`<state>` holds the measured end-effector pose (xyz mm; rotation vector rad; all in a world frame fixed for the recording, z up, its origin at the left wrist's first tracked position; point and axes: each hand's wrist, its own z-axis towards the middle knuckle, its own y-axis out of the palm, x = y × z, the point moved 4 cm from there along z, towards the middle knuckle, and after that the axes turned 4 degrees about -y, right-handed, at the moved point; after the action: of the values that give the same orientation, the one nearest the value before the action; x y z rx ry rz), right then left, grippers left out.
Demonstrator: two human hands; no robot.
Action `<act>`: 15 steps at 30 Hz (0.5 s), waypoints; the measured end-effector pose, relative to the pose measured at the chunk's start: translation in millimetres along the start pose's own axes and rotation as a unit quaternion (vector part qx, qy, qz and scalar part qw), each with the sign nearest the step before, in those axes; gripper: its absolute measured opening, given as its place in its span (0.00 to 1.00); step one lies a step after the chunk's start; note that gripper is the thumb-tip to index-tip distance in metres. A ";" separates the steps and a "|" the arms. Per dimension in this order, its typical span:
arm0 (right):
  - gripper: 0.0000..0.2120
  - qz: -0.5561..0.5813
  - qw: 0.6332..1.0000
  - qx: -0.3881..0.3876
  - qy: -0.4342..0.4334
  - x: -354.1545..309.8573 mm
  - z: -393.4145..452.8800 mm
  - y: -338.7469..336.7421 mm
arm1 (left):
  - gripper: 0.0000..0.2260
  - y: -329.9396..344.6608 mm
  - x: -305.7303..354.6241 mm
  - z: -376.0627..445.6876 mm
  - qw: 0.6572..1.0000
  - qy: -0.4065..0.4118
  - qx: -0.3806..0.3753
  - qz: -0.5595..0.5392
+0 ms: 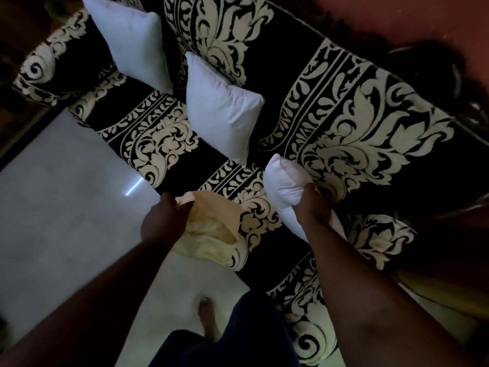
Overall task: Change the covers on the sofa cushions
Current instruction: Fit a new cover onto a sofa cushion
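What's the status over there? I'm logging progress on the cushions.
Left hand grips yellow cover, right hand grips bare white cushion. Cushion not yet in cover. Two more bare cushions on sofa. Nothing in the way.

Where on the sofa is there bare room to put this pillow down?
Free: the seat right of the middle pillow, beyond the right hand. Also the patch between the middle pillow and the yellow cover. Crowded: the left end, where the far pillow leans.

Dim, soft, perhaps slightly blurred.
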<state>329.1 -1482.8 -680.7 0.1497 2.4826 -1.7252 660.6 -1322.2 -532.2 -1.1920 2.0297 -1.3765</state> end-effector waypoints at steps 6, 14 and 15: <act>0.26 0.143 0.986 0.029 -0.084 -0.9 -103.8 -61.0 | 0.18 -33.5 -19.8 -20.6 0.998 0.059 0.024 -0.025; 0.33 0.186 0.950 0.132 -0.215 -7.7 -292.7 -140.1 | 0.22 -109.4 -105.1 -45.5 0.990 0.082 0.096 -0.060; 0.31 0.186 0.945 0.145 -0.228 -12.6 -317.2 -147.7 | 0.22 -118.6 -121.2 -51.8 0.990 0.075 0.101 -0.070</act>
<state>307.9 -1237.0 -432.3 0.2012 1.7403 -1.7111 739.5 -1211.2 -418.7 -1.1913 1.8784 -1.7419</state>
